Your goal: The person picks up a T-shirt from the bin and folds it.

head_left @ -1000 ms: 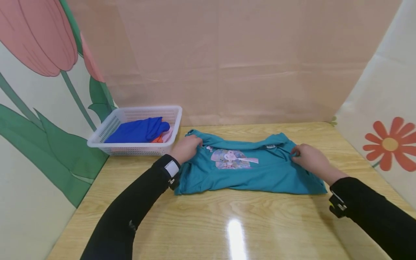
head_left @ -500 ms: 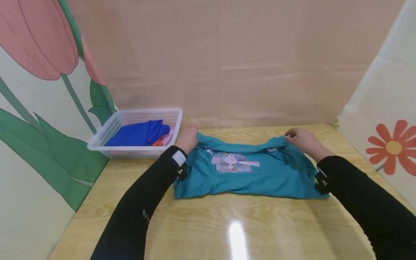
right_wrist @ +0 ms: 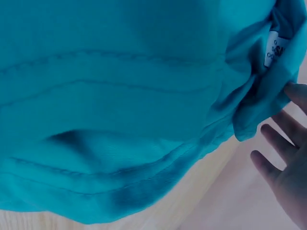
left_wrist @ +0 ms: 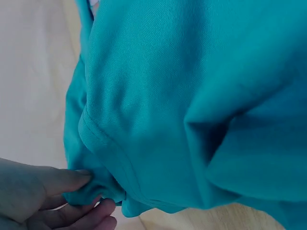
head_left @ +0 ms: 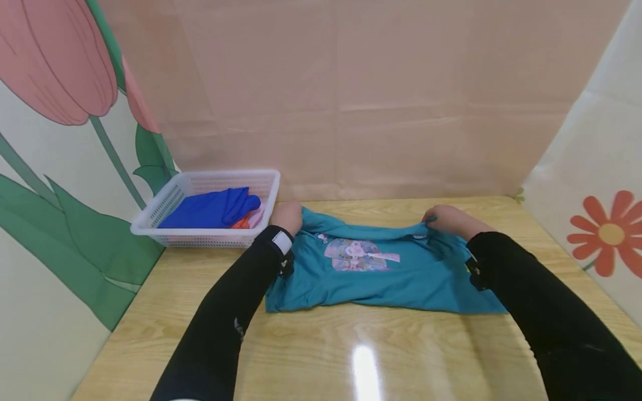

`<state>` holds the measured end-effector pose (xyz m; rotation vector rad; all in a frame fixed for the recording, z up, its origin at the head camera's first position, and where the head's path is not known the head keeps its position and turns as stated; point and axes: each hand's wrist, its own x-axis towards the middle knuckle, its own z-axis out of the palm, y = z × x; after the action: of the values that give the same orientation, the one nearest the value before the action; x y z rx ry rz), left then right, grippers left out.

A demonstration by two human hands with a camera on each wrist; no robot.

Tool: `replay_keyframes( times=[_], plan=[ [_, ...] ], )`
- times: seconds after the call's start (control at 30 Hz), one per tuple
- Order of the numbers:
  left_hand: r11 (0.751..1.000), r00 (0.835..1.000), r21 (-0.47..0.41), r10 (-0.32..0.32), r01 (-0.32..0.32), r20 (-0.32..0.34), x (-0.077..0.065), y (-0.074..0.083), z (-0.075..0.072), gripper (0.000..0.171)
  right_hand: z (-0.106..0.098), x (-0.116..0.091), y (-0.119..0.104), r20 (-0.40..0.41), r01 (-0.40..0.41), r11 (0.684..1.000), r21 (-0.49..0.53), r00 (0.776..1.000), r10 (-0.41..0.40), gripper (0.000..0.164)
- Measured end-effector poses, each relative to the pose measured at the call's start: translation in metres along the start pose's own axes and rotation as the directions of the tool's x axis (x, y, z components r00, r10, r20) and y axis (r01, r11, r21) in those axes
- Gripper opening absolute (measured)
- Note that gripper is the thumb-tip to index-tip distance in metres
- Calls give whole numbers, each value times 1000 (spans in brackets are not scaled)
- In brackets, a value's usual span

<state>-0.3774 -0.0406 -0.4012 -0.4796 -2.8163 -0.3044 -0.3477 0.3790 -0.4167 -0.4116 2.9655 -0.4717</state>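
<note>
A teal T-shirt (head_left: 361, 287) with a pastel printed picture lies spread sideways on the table, its far edge rolled and bunched. At the far left corner, my left hand (head_left: 288, 217) grips the cloth; in the left wrist view the thumb and fingers (left_wrist: 76, 179) pinch a fold there. My right hand (head_left: 451, 220) pinches the far edge on the right, beside a small white label (right_wrist: 274, 49). Thumb and index finger meet the cloth in the right wrist view, while the other fingers (right_wrist: 280, 143) spread away from it.
A white plastic basket (head_left: 200, 238) stands at the back left, close to my left hand. Blue cloth (head_left: 208, 210) lies in it, with orange and pink pieces beside it. A wall covering rises behind the wooden table (head_left: 301, 356).
My right hand has moved from the shirt's right side to its far edge, then left along it. My left hand has shifted to the far left corner.
</note>
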Motion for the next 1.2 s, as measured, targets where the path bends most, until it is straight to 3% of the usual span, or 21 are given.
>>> replay_keyframes(
  times=[0.13, 0.47, 0.7, 0.83, 0.97, 1.1, 1.2],
  plan=[
    [999, 1000, -43, -4, 3, -22, 3, 3, -8, 16, -4, -1, 9, -80, -19, 1000, -10, 997, 18, 21],
    [980, 993, -182, -97, 84, -67, 13, 12, -41, 20, -31, -13, 15, -222, -60, 987, 147, 971, 92, 31],
    [962, 994, -263, -86, 66, -64, 11, 12, -60, 21, -37, -23, 14, -267, -52, 979, 198, 958, 105, 34],
    [938, 998, -343, -53, 43, -22, -1, 10, -75, 20, -37, -36, 12, -291, -8, 985, 171, 955, 59, 31],
    [928, 1000, -372, -11, 18, 20, -21, 5, -84, 16, -32, -56, 9, -296, 36, 997, 63, 955, -16, 22],
    [939, 997, -341, 60, -39, 50, -47, -1, -84, 14, -21, -77, 6, -273, 110, 991, -77, 954, -127, 16],
    [944, 985, -311, 147, -114, 85, -69, -6, -77, 19, -8, -93, 4, -235, 165, 976, -139, 952, -194, 16]
  ],
)
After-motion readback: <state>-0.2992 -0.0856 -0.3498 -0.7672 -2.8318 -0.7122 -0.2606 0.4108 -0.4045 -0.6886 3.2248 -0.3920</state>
